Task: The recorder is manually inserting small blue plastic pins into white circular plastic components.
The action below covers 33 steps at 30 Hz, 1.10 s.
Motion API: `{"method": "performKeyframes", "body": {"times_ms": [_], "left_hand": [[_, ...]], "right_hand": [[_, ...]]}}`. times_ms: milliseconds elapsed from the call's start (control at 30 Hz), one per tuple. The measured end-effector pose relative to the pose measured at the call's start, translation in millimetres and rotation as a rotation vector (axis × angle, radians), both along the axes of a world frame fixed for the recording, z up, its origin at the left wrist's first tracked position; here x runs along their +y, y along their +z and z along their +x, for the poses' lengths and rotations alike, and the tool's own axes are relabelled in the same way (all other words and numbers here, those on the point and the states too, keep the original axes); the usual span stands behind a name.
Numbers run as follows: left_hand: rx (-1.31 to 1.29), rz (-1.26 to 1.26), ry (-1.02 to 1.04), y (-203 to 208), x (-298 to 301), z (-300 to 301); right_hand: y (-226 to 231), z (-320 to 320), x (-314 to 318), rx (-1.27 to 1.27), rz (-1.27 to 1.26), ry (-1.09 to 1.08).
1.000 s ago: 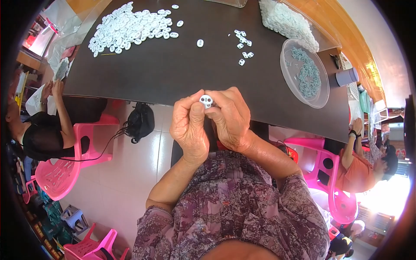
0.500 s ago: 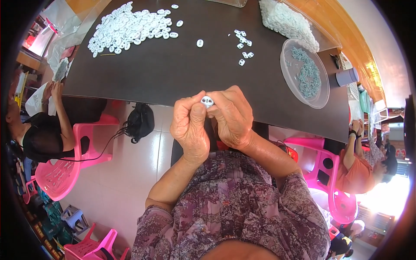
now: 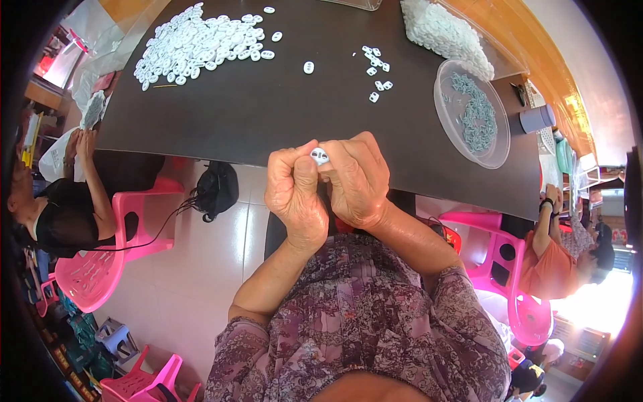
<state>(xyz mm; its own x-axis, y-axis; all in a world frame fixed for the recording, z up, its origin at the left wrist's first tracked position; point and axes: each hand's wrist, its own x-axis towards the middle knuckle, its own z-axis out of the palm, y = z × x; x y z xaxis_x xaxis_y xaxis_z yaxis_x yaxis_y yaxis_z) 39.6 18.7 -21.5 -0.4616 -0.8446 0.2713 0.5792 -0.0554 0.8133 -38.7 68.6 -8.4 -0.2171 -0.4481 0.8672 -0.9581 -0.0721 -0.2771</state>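
Between both hands, just off the table's near edge, is a small white oval plastic piece with two dark holes (image 3: pixel 319 156). My left hand (image 3: pixel 297 191) pinches it from the left, thumb in front. The curled fingers of my right hand (image 3: pixel 357 179) close on its right side. Anything else inside the fingers is hidden. Ahead on the dark table lies a single white two-hole piece (image 3: pixel 309 68). A large heap of similar pieces (image 3: pixel 194 47) lies at the far left, and several smaller white pieces (image 3: pixel 374 63) are scattered to the right of the single one.
On the right stands a round clear tray (image 3: pixel 447 137) holding small grey-green parts. Behind it are a bulging bag of white pieces (image 3: pixel 445 37) and a grey cup (image 3: pixel 537 118). Pink chairs (image 3: pixel 90 275) and other people sit at both sides. A black bag (image 3: pixel 218 189) hangs below the table edge.
My hands stay together around the white piece with only a slight shift; my left wrist has edged a little to the right. The things on the table look unchanged.
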Motion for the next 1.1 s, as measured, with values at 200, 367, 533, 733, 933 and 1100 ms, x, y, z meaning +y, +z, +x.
{"method": "performKeyframes", "body": {"times_ms": [200, 367, 533, 733, 933, 1100], "left_hand": [[0.002, 0.049, -0.046, -0.6, -1.5, -2.2], [0.036, 0.18, -0.062, 1.4, 0.3, -2.1], [0.055, 0.183, -0.099, 0.3, -2.6, -0.1], [0.046, 0.152, -0.072, 0.1, -1.1, -0.3], [0.021, 0.131, -0.068, -0.2, 0.6, 1.4], [0.032, 0.113, -0.054, 1.1, 2.0, 3.3]], "right_hand": [[-2.1, -0.7, -0.2, -0.002, 0.012, -0.02], [1.7, 1.7, -1.0, 0.04, 0.01, -0.01], [5.7, 5.7, -1.1, -0.014, 0.008, -0.024], [3.5, 4.2, 0.1, -0.014, -0.006, -0.021], [1.3, 2.8, 1.9, -0.021, 0.002, -0.007], [0.6, 2.6, 0.5, 0.002, -0.017, 0.006]]}}
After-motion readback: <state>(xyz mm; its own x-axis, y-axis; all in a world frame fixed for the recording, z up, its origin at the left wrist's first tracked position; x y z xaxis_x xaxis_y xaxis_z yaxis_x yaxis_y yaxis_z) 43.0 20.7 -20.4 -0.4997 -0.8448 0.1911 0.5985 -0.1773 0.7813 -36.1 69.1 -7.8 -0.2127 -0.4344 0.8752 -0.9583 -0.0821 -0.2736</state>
